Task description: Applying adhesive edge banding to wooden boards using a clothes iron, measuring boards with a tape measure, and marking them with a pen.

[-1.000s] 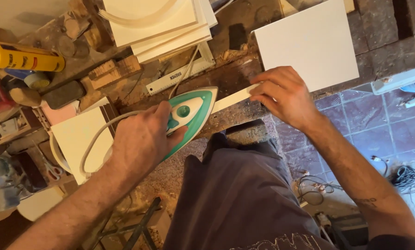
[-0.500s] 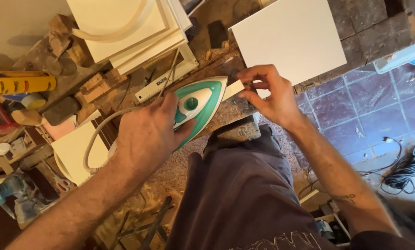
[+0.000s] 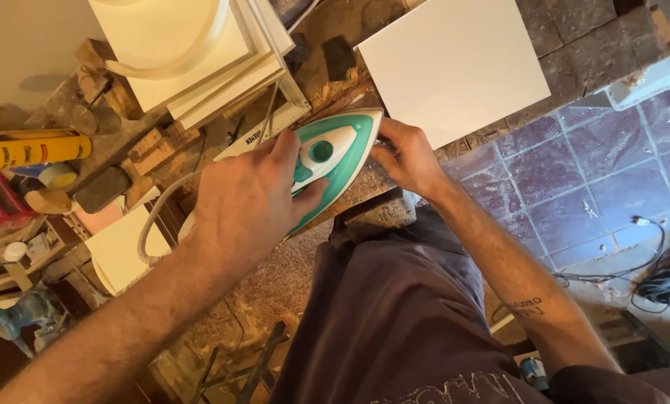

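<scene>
Iron (image 3: pixel 333 153), green and white, lies at the near edge of the workbench (image 3: pixel 327 82), its pointed tip toward the square white panel. Nearest the camera, the left hand (image 3: pixel 249 198) wraps its fingers closed around the iron's handle from the rear, thumb pressed along the near side, and a pale cord (image 3: pixel 155 221) loops away from the iron's heel toward the bench's left end. The right hand (image 3: pixel 408 158) sits just beside the tip, fingers curled and pinched against the iron's front edge; whatever they hold is hidden under it. Beyond the tip, the white panel (image 3: pixel 454 63) overhangs the bench's right edge above the tiled floor (image 3: pixel 574 164). Farther back, stacked cream boards (image 3: pixel 193 52) lie near the far edge, and a yellow tube (image 3: pixel 28 150) rests at the left end.
</scene>
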